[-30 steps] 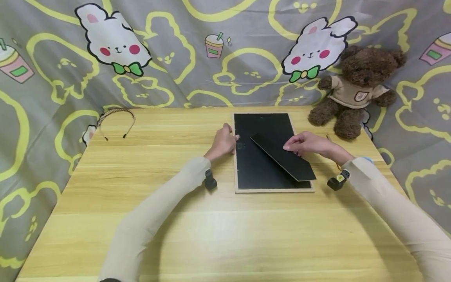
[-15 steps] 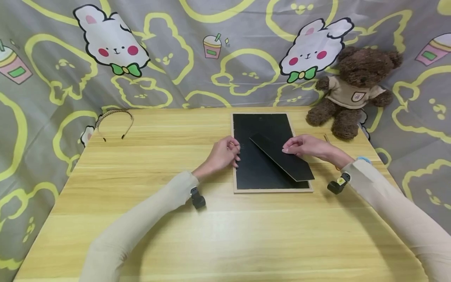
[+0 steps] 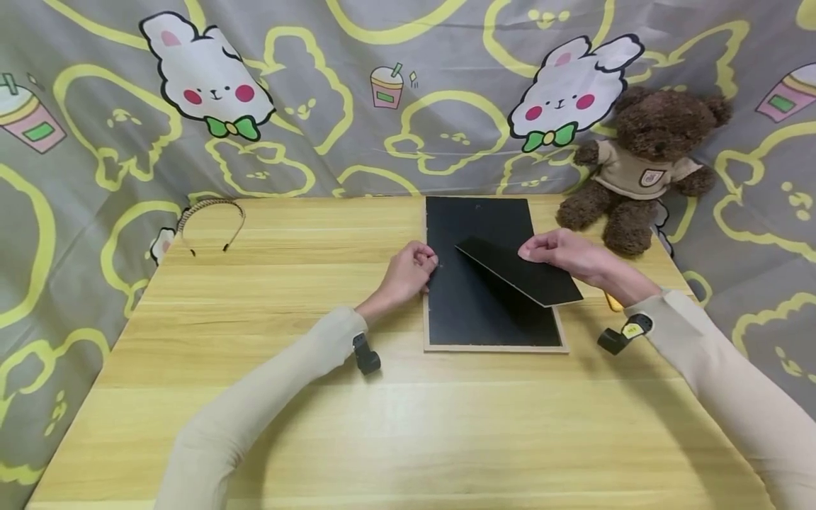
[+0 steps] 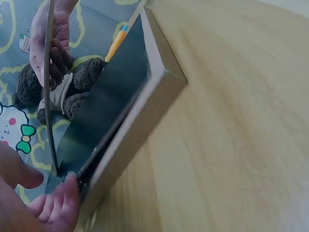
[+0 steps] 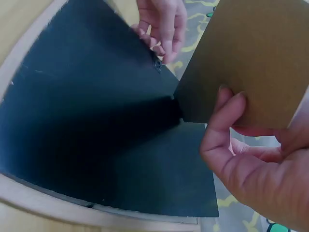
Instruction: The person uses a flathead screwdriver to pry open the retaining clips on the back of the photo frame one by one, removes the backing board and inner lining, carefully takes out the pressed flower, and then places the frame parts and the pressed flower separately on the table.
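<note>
A black backing board (image 3: 472, 312) lies tilted over a light wooden picture frame (image 3: 494, 348), its far end raised above the rim. Hinged to the board, the stand flap (image 3: 519, 273) leans up; its brown inner face shows in the right wrist view. My right hand (image 3: 570, 256) pinches this flap between thumb and fingers. At the board's left edge, my left hand (image 3: 406, 270) touches with its fingertips beside a small metal hanger (image 5: 158, 66). Whether those fingers grip the edge is unclear. In the left wrist view a dark gap separates board and frame rim.
A brown teddy bear (image 3: 644, 170) sits at the back right. A yellow-orange pen-like thing (image 3: 613, 301) lies partly hidden under the right wrist. At the back left is a headband (image 3: 212, 205). A patterned curtain (image 3: 319, 106) stands behind the wooden table (image 3: 382, 439).
The stand flap and my right hand have risen, and the board's far end has lifted above the frame. My left hand has slid a little nearer along the left edge.
</note>
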The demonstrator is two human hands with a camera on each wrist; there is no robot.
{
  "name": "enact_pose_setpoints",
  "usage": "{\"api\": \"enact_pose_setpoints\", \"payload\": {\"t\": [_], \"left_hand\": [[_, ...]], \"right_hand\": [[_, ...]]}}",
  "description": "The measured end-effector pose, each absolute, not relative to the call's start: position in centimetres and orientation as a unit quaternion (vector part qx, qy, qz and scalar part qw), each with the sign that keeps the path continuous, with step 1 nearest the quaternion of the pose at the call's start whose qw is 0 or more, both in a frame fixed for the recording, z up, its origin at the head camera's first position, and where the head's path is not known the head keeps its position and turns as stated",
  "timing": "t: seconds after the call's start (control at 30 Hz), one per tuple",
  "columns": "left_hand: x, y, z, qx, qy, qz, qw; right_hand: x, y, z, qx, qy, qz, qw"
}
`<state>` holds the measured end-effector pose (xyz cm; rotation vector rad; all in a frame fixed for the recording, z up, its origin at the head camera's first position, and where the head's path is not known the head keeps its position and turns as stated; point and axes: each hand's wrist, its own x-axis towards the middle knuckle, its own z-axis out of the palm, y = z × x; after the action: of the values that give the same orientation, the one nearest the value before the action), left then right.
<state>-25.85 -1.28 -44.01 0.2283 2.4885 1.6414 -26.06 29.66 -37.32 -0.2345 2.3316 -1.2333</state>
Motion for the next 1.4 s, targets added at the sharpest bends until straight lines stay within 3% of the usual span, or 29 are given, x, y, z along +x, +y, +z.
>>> {"api": "enact_pose_setpoints", "payload": {"t": [0.17,0.63,0.83,1.03,1.4], "left_hand": [[-26.2,-1.4,-43.9,0.061,0.846,0.529,0.025],[-26.7,-3.3,-44.0,-0.040,0.676,0.717,0.164],[-26.6,-6.7,-44.2,-0.033,0.672,0.721,0.164],[-25.7,-9.4,-44.2,-0.022,0.680,0.713,0.170],[-24.7,-15.2,-43.4,-0.031,0.705,0.691,0.158]], "right_hand": [[-26.3,29.5,-36.0,-0.087,0.854,-0.454,0.241],[-27.7,31.3,-37.0,-0.065,0.823,-0.497,0.266],[-27.6,30.9,-39.9,-0.040,0.881,-0.400,0.248],[-27.2,29.9,-41.0,-0.029,0.946,-0.265,0.186],[-27.3,31.4,-41.5,-0.023,0.950,-0.250,0.187]]}}
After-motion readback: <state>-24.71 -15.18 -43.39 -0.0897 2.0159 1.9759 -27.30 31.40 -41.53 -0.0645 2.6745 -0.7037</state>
